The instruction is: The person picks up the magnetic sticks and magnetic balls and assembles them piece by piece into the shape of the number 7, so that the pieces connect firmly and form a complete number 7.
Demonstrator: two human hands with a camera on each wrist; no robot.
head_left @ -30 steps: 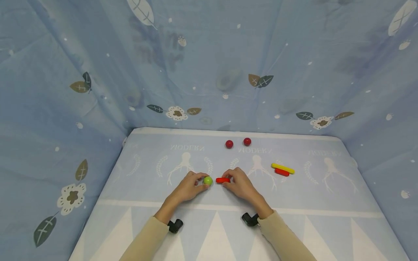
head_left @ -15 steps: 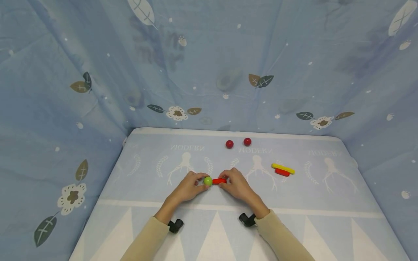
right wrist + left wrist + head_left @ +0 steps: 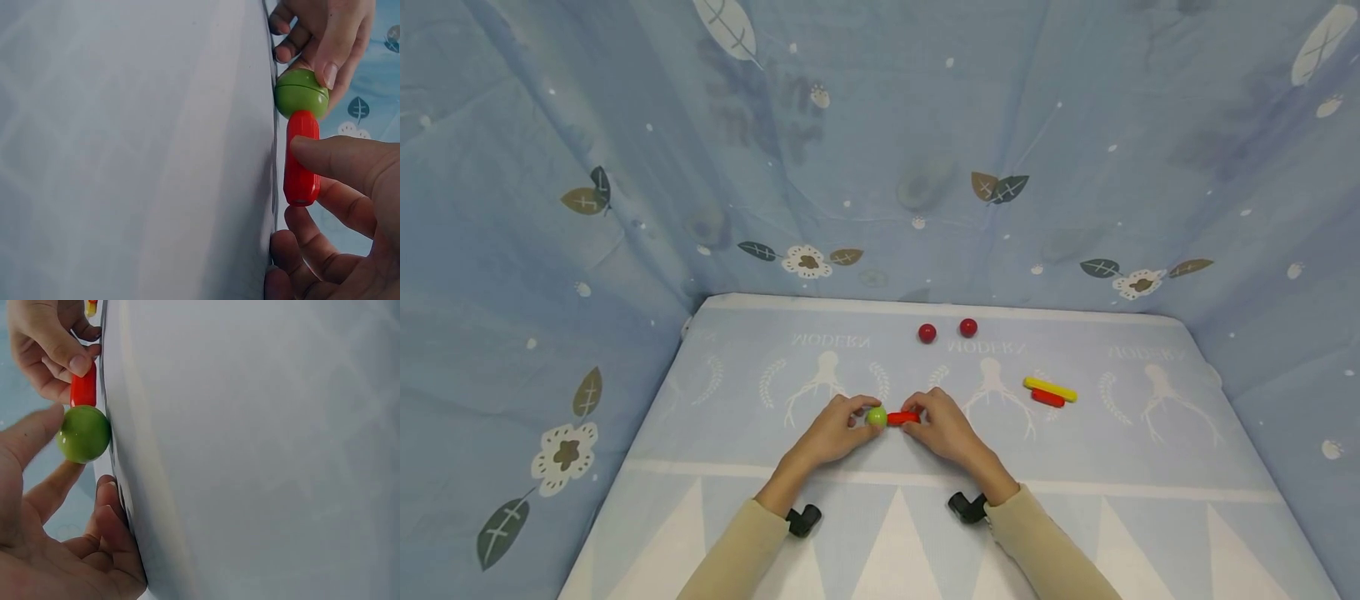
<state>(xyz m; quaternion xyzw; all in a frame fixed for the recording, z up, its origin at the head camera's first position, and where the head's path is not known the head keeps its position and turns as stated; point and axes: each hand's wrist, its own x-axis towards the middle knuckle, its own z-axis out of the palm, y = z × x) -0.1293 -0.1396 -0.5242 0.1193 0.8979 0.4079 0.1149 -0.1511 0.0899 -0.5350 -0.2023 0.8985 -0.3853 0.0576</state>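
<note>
Thumb and finger of my left hand (image 3: 832, 428) pinch a shiny green ball (image 3: 877, 417) on the table. In the right wrist view a thin seam line crosses the green ball (image 3: 301, 94). My right hand (image 3: 945, 427) holds a short red rod (image 3: 901, 418) between thumb and fingers. The rod's left end meets the ball's right side in the head view. Faceted sides and a rounded end show on the red rod (image 3: 302, 165) in the right wrist view. From the left wrist camera, the red rod (image 3: 84, 389) stands end-on to the ball.
Two dark red balls (image 3: 927, 333) lie near the table's back edge. To the right, a longer yellow rod (image 3: 1050, 389) lies against another short red rod (image 3: 1047, 398). A patterned blue cloth (image 3: 880, 150) hangs behind and at both sides of the table (image 3: 737, 450).
My right hand has moved left with the red rod, closing the gap to the green ball during the first half second. My left hand and the ball have stayed in place.
</note>
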